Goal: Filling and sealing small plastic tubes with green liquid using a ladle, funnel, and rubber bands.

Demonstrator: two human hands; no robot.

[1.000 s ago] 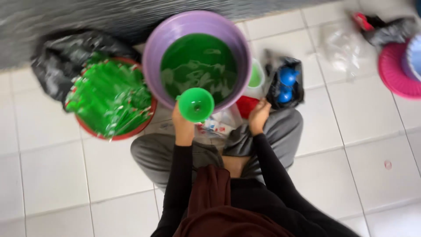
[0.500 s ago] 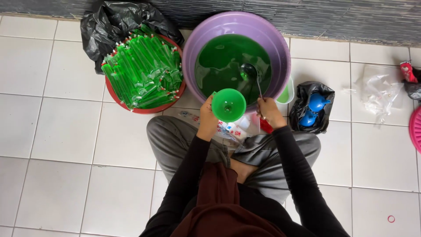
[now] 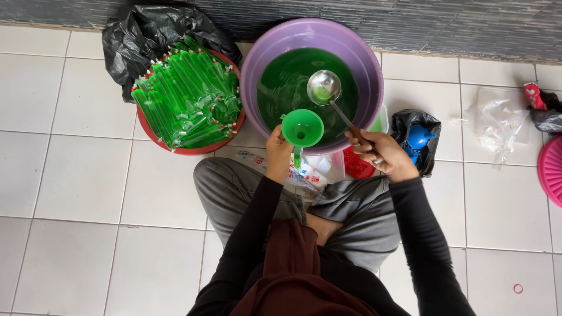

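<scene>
A purple basin point(image 3: 257, 52) full of green liquid stands on the tiled floor in front of my crossed legs. My left hand point(image 3: 278, 153) grips a green funnel point(image 3: 302, 128) by its stem, at the basin's near rim. My right hand point(image 3: 383, 153) holds a metal ladle point(image 3: 324, 87) by its handle. The ladle's bowl hangs above the green liquid, level and to the upper right of the funnel. Clear plastic sleeves with printed labels point(image 3: 313, 172) lie on my lap under the funnel.
A red basin point(image 3: 193, 149) at the left holds several sealed tubes of green liquid point(image 3: 187, 96), with a black plastic bag point(image 3: 158, 29) behind it. A black bag with blue objects point(image 3: 417, 139) sits at the right. Clear bags point(image 3: 497, 120) and a pink lid point(image 3: 551, 169) lie further right.
The ladle has risen out of the green liquid and now hangs above it. My left hand still holds the funnel at the basin's near rim.
</scene>
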